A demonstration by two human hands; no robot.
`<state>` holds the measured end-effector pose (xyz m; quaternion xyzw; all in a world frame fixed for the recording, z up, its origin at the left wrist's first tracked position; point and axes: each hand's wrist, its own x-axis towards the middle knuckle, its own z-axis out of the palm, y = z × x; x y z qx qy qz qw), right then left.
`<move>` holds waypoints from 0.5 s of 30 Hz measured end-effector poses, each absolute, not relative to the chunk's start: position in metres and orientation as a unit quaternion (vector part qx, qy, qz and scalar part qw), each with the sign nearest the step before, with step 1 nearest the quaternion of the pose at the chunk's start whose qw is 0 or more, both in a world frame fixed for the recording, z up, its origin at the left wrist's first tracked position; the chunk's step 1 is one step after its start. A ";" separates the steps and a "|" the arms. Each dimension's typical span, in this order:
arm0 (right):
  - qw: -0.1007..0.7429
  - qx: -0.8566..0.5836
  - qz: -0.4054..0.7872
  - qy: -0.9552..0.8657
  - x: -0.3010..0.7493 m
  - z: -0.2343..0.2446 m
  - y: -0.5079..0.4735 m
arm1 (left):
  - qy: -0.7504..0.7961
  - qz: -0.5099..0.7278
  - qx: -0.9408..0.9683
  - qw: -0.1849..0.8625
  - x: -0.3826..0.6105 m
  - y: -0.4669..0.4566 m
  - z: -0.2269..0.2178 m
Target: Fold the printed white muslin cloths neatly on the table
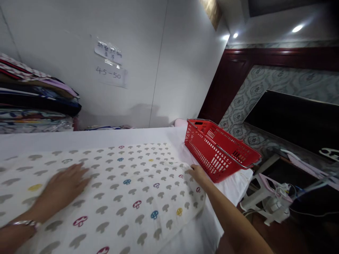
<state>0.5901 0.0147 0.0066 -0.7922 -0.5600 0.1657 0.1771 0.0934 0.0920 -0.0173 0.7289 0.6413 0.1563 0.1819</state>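
Left hand (62,188), fingers spread, and right hand (198,174), grip unclear, touch one mushroom-print cloth (132,183) beside one basket (219,151).

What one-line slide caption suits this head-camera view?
Left hand and right hand rest on a mushroom-print cloth on a white table, beside a red basket.

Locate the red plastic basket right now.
Head view, right of centre: the red plastic basket sits at the white-covered table's right end, just beyond the right hand on the mushroom-print cloth.
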 end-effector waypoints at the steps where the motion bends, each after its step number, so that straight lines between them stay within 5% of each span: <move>1: 0.163 -0.785 0.128 -0.584 0.581 0.006 0.011 | 0.619 0.187 0.748 0.150 0.110 0.093 -0.018; 3: 0.103 -0.757 0.044 -0.644 0.562 0.005 0.002 | 0.585 0.216 0.766 0.156 0.150 0.088 -0.015; 7: -0.021 -0.701 -0.024 -0.712 0.529 0.002 -0.015 | 0.534 0.244 0.742 0.324 0.253 0.071 0.000; 11: -0.042 -0.686 -0.020 -0.726 0.520 0.004 -0.021 | 0.508 0.272 0.647 0.499 0.345 0.064 0.004; 15: -0.027 -0.679 -0.011 -0.734 0.521 0.006 -0.022 | 0.529 0.263 0.612 0.526 0.399 0.073 0.000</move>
